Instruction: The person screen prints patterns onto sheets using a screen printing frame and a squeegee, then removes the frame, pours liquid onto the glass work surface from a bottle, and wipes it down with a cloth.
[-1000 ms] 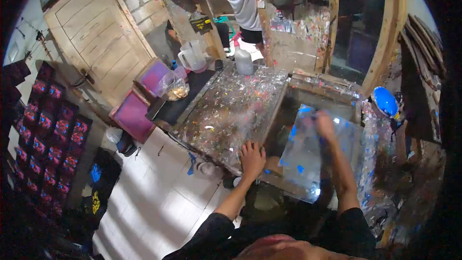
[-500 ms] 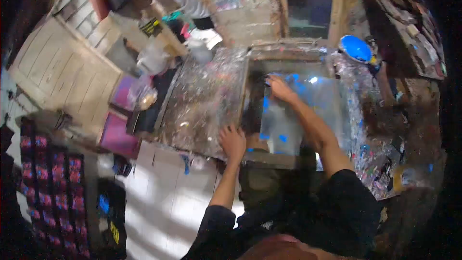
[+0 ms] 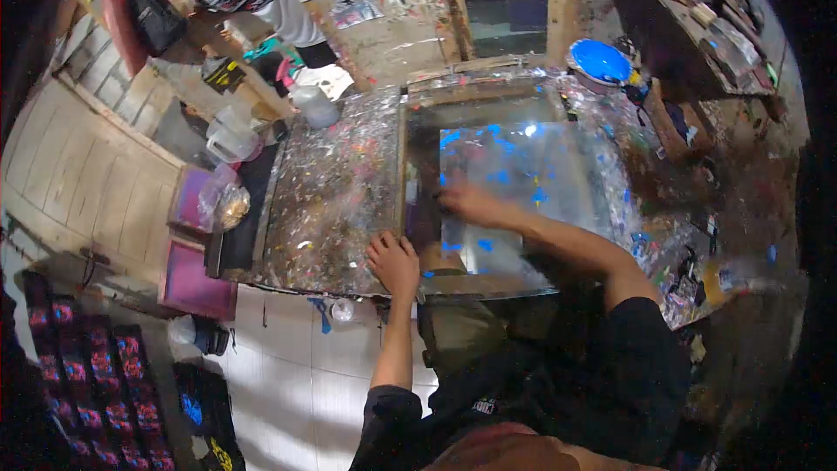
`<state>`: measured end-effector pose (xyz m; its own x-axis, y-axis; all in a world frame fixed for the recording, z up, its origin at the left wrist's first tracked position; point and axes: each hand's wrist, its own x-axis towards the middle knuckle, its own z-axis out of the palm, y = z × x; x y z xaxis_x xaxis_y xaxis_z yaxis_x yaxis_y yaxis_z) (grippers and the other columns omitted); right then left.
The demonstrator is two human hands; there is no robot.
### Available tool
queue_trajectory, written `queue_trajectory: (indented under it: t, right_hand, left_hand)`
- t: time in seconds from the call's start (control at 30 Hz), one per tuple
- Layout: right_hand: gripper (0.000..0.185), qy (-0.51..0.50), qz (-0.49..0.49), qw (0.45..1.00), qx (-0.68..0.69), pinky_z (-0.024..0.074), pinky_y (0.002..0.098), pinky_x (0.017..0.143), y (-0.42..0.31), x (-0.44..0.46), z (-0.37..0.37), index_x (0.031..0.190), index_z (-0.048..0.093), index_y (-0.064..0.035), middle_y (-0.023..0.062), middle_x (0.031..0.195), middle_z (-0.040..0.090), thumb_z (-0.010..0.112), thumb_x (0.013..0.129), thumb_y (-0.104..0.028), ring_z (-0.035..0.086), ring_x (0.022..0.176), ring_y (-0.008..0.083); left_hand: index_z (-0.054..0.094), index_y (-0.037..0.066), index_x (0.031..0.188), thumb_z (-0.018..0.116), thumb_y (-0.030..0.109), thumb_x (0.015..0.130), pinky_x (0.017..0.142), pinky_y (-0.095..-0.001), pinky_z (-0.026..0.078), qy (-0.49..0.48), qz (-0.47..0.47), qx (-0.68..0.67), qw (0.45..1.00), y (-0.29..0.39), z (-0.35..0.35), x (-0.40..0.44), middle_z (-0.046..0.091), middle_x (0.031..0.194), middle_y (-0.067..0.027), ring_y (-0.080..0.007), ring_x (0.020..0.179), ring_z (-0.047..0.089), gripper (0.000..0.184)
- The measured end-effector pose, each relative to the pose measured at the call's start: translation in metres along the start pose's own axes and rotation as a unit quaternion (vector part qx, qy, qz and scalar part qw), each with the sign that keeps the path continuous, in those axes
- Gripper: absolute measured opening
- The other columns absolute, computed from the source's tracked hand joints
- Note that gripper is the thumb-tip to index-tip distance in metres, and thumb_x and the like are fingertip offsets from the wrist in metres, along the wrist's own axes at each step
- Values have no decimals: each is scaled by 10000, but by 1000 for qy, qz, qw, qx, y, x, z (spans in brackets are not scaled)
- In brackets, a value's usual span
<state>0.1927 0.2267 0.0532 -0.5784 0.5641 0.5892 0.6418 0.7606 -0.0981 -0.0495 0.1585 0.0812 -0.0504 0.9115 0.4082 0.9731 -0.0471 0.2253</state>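
My left hand (image 3: 395,263) lies on the front edge of the paint-spattered tabletop (image 3: 327,183), its fingers spread and holding nothing. Over the left part of a glass pane (image 3: 558,157) set in a wooden frame (image 3: 403,166) is my right hand (image 3: 471,202). Motion smears its fingers, so I cannot see whether anything is in them. Blue patches (image 3: 540,195) are scattered on the pane, which shines with a bright reflection near its far side.
A blue-filled basin (image 3: 600,62) stands at the back right. Toward the left are a translucent jug (image 3: 232,133), a plastic bottle (image 3: 314,106) and a pink-purple framed panel (image 3: 199,275). Another person (image 3: 261,0) is at the far left. Dark printed cloths (image 3: 96,375) hang at lower left.
My right hand has moved from the far left corner of the pane toward me. My left hand stays on the table edge. The view has shifted, and the other person now shows more fully.
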Motion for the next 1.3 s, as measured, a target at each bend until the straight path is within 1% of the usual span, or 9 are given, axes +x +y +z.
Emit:
queue_trajectory:
  t: [0.17,0.4,0.6,0.67,0.8,0.97,1.03,1.13,1.3]
  right_hand:
    - [246,50,467,880,-72,471,471,960,125,-50,-46,1072,654,-17,208,1151,646,551,860,-83,603,1106,363]
    - [308,-36,129,991,5,436,489,1003,137,3,14,1129,640,-1,244,1224,592,616,851,-133,548,1153,405]
    - [301,-96,365,920,-102,504,477,872,147,-18,-18,1091,648,-19,209,1083,647,663,812,-131,617,1033,382]
    - [197,62,44,987,-140,510,467,776,139,-53,-19,962,639,-18,204,952,654,637,828,-162,637,902,381]
    - [288,211,512,811,188,461,377,803,45,-64,-153,1029,633,-38,145,926,633,466,976,-268,593,862,261]
    - [322,71,239,962,-113,461,418,813,26,-143,-99,1096,607,-16,169,1020,613,407,990,-246,569,909,292]
    - [355,-66,509,857,54,468,446,846,-13,-81,-171,1147,602,-11,206,1113,612,406,991,-262,590,994,306]
    - [237,258,528,808,38,476,466,829,53,-117,-139,967,626,-4,232,1025,636,410,956,-100,604,988,383]
    - [431,159,398,897,104,435,419,870,45,-95,-101,1060,641,20,176,1036,652,411,1001,-340,577,932,309]
  left_hand:
    - [555,10,1173,561,289,928,975,-531,377,5,15,15,1000,-3,-2,-3,528,1258,-190,-399,1190,467,371]
    - [552,35,1238,558,323,925,988,-540,381,-1,-5,0,1000,-3,-8,-4,522,1307,-199,-396,1194,482,425]
    - [565,11,1194,569,287,923,948,-530,410,5,-3,-27,1000,-10,-2,-3,520,1260,-224,-399,1169,481,387]
    - [561,14,1200,570,289,922,952,-528,410,13,-4,-30,999,-5,-9,-3,519,1264,-220,-397,1170,483,391]
    - [547,26,1215,575,290,917,947,-525,411,10,-1,-16,1000,-6,-8,-11,526,1241,-195,-382,1150,495,399]
    - [570,41,1155,584,289,908,925,-533,418,25,9,-12,1000,-7,-6,-4,532,1205,-180,-374,1122,507,350]
    - [581,47,1120,590,294,903,904,-526,425,45,18,12,999,-4,-9,-6,541,1186,-176,-376,1106,517,329]
    - [585,47,1123,597,291,901,883,-511,425,38,40,1,998,9,-10,-5,555,1169,-171,-376,1092,528,330]
    - [589,9,1134,577,304,928,988,-523,390,58,17,-20,998,-11,4,-10,534,1266,-198,-406,1196,475,360]
